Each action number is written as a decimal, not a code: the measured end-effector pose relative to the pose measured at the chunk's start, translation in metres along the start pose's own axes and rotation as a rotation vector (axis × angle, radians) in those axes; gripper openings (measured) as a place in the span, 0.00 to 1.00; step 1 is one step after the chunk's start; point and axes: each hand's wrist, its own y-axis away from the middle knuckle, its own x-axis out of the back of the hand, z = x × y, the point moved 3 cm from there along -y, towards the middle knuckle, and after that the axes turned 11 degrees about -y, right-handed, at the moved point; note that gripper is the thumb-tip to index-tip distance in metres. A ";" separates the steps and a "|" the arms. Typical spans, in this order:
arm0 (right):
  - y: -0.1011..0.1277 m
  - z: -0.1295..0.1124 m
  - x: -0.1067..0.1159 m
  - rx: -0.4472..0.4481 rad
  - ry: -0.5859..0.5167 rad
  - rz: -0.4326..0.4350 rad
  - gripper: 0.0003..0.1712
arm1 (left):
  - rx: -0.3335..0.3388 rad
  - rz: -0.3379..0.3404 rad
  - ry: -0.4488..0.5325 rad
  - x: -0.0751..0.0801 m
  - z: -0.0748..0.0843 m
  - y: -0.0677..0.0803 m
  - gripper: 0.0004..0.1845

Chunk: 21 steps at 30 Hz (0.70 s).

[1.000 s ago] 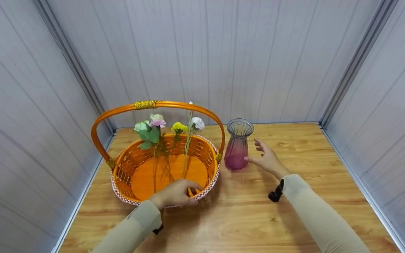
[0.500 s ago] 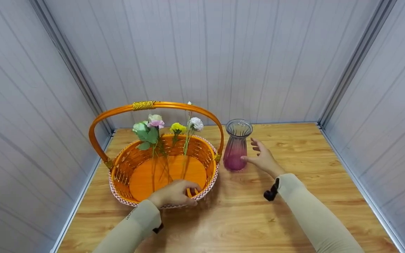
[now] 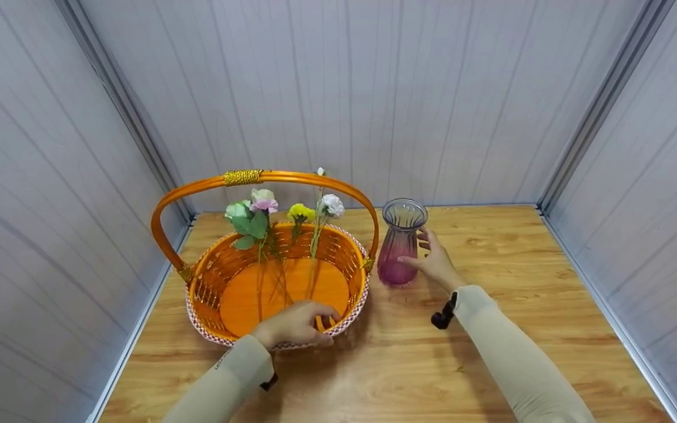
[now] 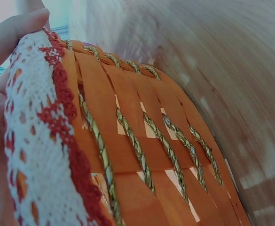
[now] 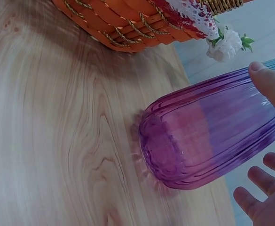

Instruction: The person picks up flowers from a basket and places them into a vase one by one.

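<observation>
Head view: right hand (image 3: 432, 264) has closed the gap since a second ago and is now touching the vase (image 3: 399, 242) at its 3 o'clock, fingers spread. Vase is standing on the table (image 3: 491, 364), at the basket's (image 3: 221, 276) 3 o'clock. Left hand (image 3: 294, 323) is still gripping the basket rim at 6 o'clock. Flowers (image 3: 282, 214) are leaning at 12.

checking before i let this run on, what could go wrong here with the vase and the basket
The glass vase stands upright, tall and narrow, close beside the basket; the right hand touches it only with thumb and fingertips, so a nudge might tip it. The left hand has a grip on the basket's near rim, and tugging there could tilt it and topple the loosely leaning flowers.
</observation>
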 end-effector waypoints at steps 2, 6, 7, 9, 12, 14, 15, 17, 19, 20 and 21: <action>-0.003 0.001 -0.002 0.005 -0.008 0.002 0.62 | -0.004 0.008 -0.008 0.000 0.001 0.000 0.18; -0.009 0.004 -0.005 0.009 -0.011 0.021 0.60 | -0.008 0.015 -0.009 -0.001 0.001 0.000 0.17; -0.010 0.005 -0.006 0.010 -0.011 0.025 0.59 | -0.008 0.015 -0.008 -0.001 0.001 0.000 0.17; -0.012 0.005 -0.006 0.009 -0.007 0.028 0.58 | -0.011 0.015 -0.008 -0.002 0.000 0.000 0.17; -0.015 0.005 -0.008 0.010 -0.019 0.025 0.58 | -0.014 0.015 -0.012 -0.001 0.000 0.000 0.18; -0.016 0.004 -0.010 0.013 -0.028 0.018 0.58 | -0.014 0.015 -0.013 -0.001 0.000 0.000 0.18; -0.017 0.004 -0.011 0.016 -0.034 0.017 0.58 | -0.015 0.016 -0.013 -0.001 0.000 0.000 0.18; -0.017 0.003 -0.013 0.018 -0.032 0.015 0.57 | -0.014 0.015 -0.014 0.000 0.001 0.000 0.18; -0.018 0.002 -0.014 0.015 -0.004 0.017 0.57 | -0.011 0.014 -0.011 0.000 0.001 0.000 0.17; -0.018 0.002 -0.015 0.014 0.013 0.018 0.57 | -0.009 0.013 -0.008 0.000 0.000 0.000 0.17; -0.018 0.002 -0.015 0.011 0.029 0.020 0.57 | -0.007 0.013 -0.004 0.000 0.000 0.000 0.17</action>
